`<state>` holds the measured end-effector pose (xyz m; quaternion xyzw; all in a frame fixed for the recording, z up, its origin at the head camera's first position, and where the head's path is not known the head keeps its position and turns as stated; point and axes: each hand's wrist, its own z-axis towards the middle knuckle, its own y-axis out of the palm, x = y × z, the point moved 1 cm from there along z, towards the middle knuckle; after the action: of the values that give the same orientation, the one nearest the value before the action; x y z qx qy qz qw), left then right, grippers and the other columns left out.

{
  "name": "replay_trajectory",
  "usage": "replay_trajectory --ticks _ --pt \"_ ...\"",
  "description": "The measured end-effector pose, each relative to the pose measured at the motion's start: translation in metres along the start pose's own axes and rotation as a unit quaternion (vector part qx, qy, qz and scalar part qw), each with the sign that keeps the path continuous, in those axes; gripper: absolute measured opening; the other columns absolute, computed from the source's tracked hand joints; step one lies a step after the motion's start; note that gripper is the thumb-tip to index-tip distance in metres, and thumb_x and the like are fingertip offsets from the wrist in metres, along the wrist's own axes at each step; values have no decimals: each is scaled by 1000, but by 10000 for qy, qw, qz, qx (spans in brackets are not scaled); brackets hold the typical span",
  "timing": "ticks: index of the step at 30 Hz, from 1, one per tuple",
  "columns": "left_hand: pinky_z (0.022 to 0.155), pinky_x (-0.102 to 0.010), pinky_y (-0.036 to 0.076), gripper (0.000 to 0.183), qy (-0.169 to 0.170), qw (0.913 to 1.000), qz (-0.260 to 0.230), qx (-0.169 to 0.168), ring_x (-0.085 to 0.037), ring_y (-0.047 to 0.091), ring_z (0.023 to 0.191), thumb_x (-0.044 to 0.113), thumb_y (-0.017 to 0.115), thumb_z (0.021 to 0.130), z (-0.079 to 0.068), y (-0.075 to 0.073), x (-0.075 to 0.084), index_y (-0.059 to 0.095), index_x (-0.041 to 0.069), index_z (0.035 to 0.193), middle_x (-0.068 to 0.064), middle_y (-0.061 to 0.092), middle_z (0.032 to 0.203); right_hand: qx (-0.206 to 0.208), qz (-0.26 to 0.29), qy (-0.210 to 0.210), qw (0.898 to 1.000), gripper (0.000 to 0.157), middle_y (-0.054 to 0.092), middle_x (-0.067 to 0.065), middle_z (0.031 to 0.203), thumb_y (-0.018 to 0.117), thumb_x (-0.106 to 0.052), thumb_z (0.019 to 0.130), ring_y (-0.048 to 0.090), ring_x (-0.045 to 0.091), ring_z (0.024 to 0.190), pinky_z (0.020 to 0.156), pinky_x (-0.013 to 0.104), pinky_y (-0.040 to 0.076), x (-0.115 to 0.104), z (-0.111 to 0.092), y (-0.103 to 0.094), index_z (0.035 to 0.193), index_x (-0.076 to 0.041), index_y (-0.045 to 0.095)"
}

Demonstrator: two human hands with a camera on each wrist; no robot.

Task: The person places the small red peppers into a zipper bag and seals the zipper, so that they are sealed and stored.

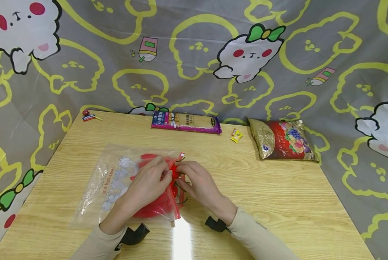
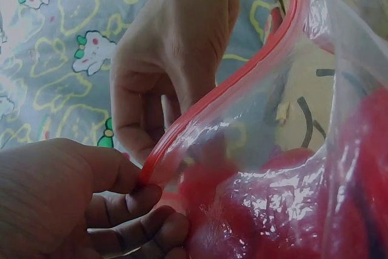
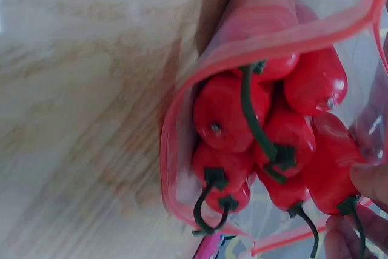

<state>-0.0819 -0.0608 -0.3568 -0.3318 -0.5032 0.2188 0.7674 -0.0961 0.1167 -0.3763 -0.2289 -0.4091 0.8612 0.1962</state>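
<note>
With your left hand pinching the zip bag and your right hand a red pepper, the peppers beside your right fingertips are mostly bagged. The mouth isn't sealed yet.

- Bag: clear, printed, red-rimmed; lying on the desk, mouth open toward the person's right.
- Peppers: red, glossy; bunched inside the bag at its mouth, several curved green stems projecting past the rim.

Pale wood-grained table bearing clear red-zipped plastic bag, long purple-edged packet, yellow-wrapped sweets, plump gold-and-red pouch, red lollipop
</note>
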Motion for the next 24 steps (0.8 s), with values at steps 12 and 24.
replay_trajectory --ticks 12,24 --pt "54 -19 41 12 -11 10000 7 5 -7 42 64 14 59 85 0 -2 0 55 14 73 7 46 79 -105 68 -327 9994 27 59 9 116 66 -1 79 56 18 108 91 24 44 -2 2 14 106 -2 63" --pt "53 -19 41 13 -53 10000 -30 -36 -7 42 63 15 59 85 0 -2 0 55 15 72 7 46 79 -205 114 -113 9997 28 57 7 120 64 -6 82 52 18 112 96 25 40 -2 0 7 110 -4 63"
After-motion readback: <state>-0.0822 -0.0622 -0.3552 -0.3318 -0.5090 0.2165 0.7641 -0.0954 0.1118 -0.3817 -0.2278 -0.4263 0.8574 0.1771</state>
